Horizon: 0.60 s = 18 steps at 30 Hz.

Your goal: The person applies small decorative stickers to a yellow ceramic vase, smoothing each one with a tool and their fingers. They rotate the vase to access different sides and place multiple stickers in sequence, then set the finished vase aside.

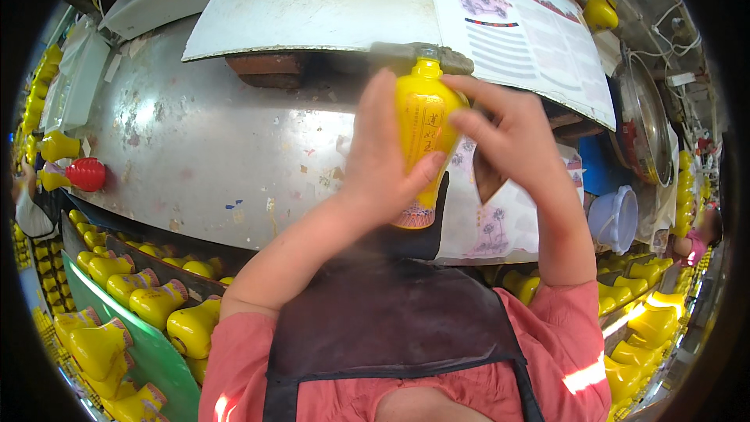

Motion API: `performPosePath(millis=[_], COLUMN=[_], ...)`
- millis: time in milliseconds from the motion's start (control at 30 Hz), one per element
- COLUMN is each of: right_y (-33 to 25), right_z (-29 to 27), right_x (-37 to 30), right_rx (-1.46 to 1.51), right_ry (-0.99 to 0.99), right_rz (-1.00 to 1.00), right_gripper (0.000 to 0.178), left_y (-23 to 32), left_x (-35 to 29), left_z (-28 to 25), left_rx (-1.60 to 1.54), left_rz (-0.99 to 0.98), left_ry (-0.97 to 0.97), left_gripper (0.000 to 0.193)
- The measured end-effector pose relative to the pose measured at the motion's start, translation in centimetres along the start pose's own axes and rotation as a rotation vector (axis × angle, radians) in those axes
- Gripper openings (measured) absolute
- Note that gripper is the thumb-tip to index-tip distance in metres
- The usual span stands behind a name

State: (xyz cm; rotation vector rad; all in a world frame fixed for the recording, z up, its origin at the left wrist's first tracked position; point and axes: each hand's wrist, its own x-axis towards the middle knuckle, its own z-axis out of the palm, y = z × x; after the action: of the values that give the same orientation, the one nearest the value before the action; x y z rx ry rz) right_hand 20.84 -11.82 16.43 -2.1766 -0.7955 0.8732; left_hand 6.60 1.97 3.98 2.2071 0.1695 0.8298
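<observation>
A glossy yellow bottle [420, 121] with a short neck stands upright before me, a printed panel on its front and a patterned band round its base. My left hand [373, 158] is closed on its left side, the thumb laid across the lower front. On the opposite side, my right hand [512, 129] grips the bottle's shoulder between thumb and forefinger; its other fingers are partly hidden. Behind the bottle's neck lies a dark grey block [453, 61]. Decal sheets [492, 230] with purple flower prints lie under and beside my right wrist.
A worn metal table [195, 148] spreads to the left. Beyond it, a white board [312, 8] rests on bricks [268, 65]. Yellow bottles [129, 289] fill crates at both sides. A red ribbed object [86, 174] sits at left, a pale purple bucket [613, 219] at right.
</observation>
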Motion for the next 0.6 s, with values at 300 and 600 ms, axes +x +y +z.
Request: performPosePath(millis=[300, 600], right_y=[-1.9, -1.8], right_z=[-0.2, -0.3], right_x=[3.1, 4.3], right_rx=[-0.362, -0.525], right_ry=[0.297, 0.450], right_rz=[-0.758, -0.776], right_gripper=[0.028, 0.028], left_y=[0.8, -0.2], left_x=[0.1, 3.7], left_z=[0.3, -0.6], left_rx=[0.029, -0.092], left_rz=[-0.019, -0.123], left_ry=[0.004, 0.040], left_gripper=[0.106, 0.060])
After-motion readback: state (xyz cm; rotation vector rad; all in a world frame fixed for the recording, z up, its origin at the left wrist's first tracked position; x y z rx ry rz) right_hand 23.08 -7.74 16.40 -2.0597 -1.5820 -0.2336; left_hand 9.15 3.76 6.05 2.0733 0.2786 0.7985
